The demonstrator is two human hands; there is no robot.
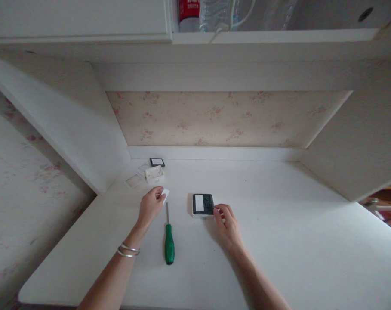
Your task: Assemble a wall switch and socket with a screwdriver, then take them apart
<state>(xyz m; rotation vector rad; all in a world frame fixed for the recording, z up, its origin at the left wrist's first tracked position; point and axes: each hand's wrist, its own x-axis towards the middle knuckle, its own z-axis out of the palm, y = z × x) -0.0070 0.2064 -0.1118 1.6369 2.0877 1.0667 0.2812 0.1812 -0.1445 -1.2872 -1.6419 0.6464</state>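
Observation:
My left hand [152,204] is closed, pinching a small flat white switch panel [165,195] between thumb and fingers above the desk. My right hand [226,224] has its fingers curled in, the thumb and fingertips at the right edge of a square wall switch [203,205]. The switch lies flat on the desk; its face is dark, with a white panel on the left half and bare dark parts on the right half. Between my hands lies a screwdriver [169,243] with a green handle, its metal shaft pointing away from me.
Behind my left hand stand a white box-like part [154,173], thin clear frames [134,180] and a dark piece with a white panel [157,162]. The white desk [295,241] has side walls and a back edge. Overhead, a shelf [263,36] holds bottles [214,15].

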